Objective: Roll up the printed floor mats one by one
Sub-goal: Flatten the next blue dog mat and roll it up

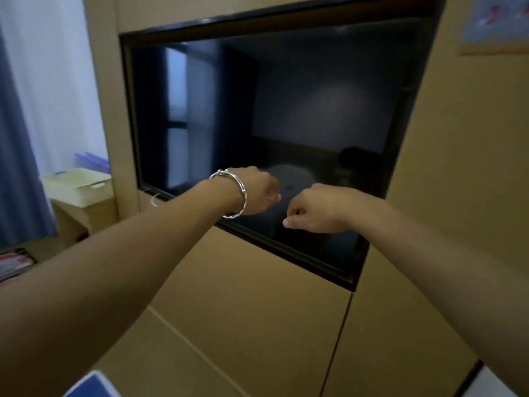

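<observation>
Both my arms reach forward at chest height in front of a dark screen. My left hand (pixel 262 191) wears a silver bangle at the wrist; its fingers are curled into a loose fist and hold nothing. My right hand (pixel 310 212) is close beside it, also curled with its knuckles forward and nothing in it. The two fists are a small gap apart. No printed floor mat is plainly in view; a blue corner (pixel 91 386) shows at the bottom left edge, and I cannot tell what it is.
A black screen (pixel 286 110) sits recessed in a tan wooden wall unit (pixel 257 296). At the left stand a pale yellow box (pixel 81 186) on a low stand, blue curtains (pixel 17 167) and a bright window. A red printed item (pixel 14 262) lies at the far left.
</observation>
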The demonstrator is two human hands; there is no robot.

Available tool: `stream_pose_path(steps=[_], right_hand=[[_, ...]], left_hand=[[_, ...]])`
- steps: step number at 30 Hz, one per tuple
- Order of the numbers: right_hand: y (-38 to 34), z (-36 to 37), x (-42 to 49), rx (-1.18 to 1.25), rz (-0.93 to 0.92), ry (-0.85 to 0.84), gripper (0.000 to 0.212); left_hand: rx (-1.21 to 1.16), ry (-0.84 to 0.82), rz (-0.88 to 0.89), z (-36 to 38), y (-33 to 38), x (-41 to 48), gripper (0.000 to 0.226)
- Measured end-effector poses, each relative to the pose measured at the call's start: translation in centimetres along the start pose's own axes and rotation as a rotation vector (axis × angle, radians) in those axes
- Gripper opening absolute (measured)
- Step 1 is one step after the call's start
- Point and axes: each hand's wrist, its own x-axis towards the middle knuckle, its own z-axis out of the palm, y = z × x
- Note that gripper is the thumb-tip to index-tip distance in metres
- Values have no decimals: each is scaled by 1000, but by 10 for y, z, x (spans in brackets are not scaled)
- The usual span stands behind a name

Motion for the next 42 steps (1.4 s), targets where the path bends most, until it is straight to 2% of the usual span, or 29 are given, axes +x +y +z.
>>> stream_pose_path(steps=[8, 13, 17, 24, 30, 37, 42], right_hand=[[-185, -50, 97, -116, -185, 34, 37], [-322, -64, 159, -95, -360, 57, 36], [-397, -62, 189, -107, -468, 7, 36], [-484, -36, 239, -120, -630, -69, 37], [-544, -8, 298, -100, -772, -114, 36], [-596, 26, 390, 18, -978, -130, 35], [-616, 55, 459, -72, -1039, -187, 33]], left_hand=[[-9, 15, -184, -5, -189, -105, 33], [18, 1, -404, -9, -324, -186, 34], [-20, -58, -535, -2, -396, -239, 35], [-86, -165, -646, 24, -463, -296, 31], [-64, -255, -797, 51, -511, -318, 38], [-82, -314, -998, 78, -561, -302, 37], [-153, -363, -1139, 111, -587, -298, 37]])
